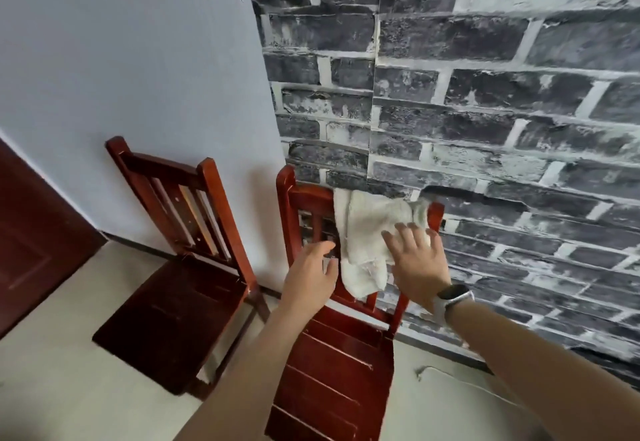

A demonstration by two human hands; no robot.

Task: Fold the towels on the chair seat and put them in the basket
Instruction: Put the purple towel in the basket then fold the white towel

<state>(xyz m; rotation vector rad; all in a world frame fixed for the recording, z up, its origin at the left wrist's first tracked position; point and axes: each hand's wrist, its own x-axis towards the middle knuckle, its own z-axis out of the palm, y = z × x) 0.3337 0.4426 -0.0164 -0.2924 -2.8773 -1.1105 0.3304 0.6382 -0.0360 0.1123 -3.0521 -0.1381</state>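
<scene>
A white towel (367, 233) hangs crumpled over the backrest of the right red wooden chair (332, 364). My right hand (415, 260), with a watch on its wrist, is spread with straight fingers in front of the towel's right side, at or just short of the cloth. My left hand (311, 274) is open with relaxed fingers just left of the towel's lower part, in front of the backrest slats, holding nothing. The chair's slatted seat is bare. No basket is in view.
A second red wooden chair (180, 302) stands to the left against the pale wall. Behind the towel chair is a wall with grey brick wallpaper (485, 111). A dark red door (31, 250) is at the far left. The floor is light tile.
</scene>
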